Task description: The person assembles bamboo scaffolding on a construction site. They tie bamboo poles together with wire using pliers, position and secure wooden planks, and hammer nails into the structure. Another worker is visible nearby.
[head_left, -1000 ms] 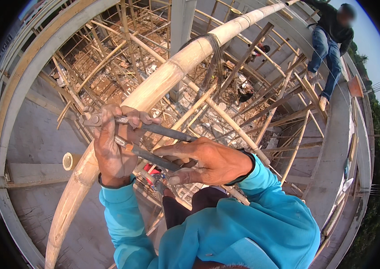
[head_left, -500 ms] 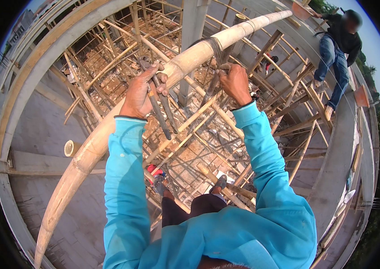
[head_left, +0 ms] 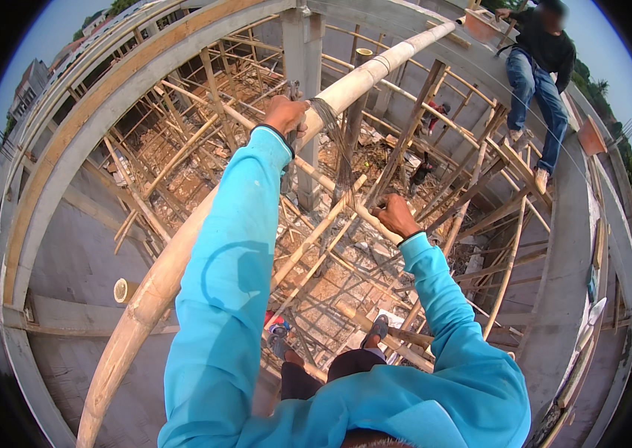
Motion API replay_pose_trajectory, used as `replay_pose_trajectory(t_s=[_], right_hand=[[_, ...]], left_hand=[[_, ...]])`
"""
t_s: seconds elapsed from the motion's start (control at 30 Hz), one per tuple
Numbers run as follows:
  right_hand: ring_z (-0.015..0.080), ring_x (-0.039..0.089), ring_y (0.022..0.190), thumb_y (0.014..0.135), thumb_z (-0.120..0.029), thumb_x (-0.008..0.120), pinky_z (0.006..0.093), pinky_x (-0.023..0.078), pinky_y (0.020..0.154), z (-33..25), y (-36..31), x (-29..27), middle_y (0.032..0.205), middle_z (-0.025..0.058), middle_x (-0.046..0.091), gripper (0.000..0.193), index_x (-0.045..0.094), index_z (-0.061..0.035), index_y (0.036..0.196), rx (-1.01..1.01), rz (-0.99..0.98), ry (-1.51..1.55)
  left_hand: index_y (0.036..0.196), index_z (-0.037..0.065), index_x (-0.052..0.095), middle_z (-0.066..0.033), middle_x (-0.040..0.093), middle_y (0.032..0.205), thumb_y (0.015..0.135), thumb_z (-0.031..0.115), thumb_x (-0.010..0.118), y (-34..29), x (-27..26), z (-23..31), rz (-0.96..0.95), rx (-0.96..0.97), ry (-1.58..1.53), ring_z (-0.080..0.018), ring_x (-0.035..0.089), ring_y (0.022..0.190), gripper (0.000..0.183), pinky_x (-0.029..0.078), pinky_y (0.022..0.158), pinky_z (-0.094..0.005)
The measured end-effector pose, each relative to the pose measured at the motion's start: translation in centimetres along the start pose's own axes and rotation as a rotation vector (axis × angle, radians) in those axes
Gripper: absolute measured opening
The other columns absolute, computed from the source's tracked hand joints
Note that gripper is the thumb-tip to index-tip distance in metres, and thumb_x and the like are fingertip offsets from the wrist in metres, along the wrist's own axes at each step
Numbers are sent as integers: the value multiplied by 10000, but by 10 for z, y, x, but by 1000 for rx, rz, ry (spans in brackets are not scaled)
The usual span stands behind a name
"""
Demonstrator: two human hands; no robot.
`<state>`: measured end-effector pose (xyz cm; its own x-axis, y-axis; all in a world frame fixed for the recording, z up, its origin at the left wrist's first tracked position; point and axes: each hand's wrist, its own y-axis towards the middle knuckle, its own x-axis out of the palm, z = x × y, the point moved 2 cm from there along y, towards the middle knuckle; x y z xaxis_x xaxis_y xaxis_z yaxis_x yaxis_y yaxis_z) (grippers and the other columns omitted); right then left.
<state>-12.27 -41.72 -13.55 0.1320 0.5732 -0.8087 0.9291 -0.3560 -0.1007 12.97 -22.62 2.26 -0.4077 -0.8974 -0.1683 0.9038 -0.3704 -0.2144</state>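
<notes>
A thick bamboo pole (head_left: 376, 71) runs diagonally from the lower left to the far upper right. Dark thin wire strands (head_left: 340, 138) loop over it and hang toward a lower crossing of thinner bamboo. My left hand (head_left: 285, 113) lies against the pole beside the wire, closed on metal pincers (head_left: 294, 91); most of the tool is hidden behind hand and sleeve. Lower and to the right, my right hand (head_left: 398, 215) is closed next to a thinner bamboo pole (head_left: 377, 223). What its fingers pinch, if anything, cannot be made out.
I am perched high on bamboo scaffolding, my feet (head_left: 377, 330) on poles above rubble-strewn ground. A concrete column (head_left: 302, 60) stands ahead. Another person (head_left: 540, 75) sits on the concrete wall at right, near an orange-brown tub (head_left: 592, 135). A curved concrete beam (head_left: 21, 224) edges the left.
My left hand has reached forward with the pincers, up to the wire on the thick pole. My right hand has dropped down and away from that pole. The view has shifted slightly.
</notes>
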Motion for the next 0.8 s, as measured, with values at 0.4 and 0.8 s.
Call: replay_pose_trajectory(t_s=[0.4, 0.8], right_hand=[[286, 672, 909, 897, -439, 742, 418, 508, 840, -83, 200, -38, 989, 182, 726, 561, 700, 85, 1092, -44, 179, 482], [131, 616, 729, 911, -228, 760, 299, 489, 651, -83, 199, -41, 880, 79, 737, 278, 756, 47, 951, -155, 127, 806]], left_hand=[[869, -148, 665, -192, 699, 753, 872, 292, 810, 68, 25, 1, 54, 76, 553, -275, 662, 565, 463, 517, 445, -419], [1008, -94, 663, -167, 674, 826, 897, 188, 778, 29, 22, 7, 47, -75, 248, -216, 639, 556, 324, 561, 448, -362]])
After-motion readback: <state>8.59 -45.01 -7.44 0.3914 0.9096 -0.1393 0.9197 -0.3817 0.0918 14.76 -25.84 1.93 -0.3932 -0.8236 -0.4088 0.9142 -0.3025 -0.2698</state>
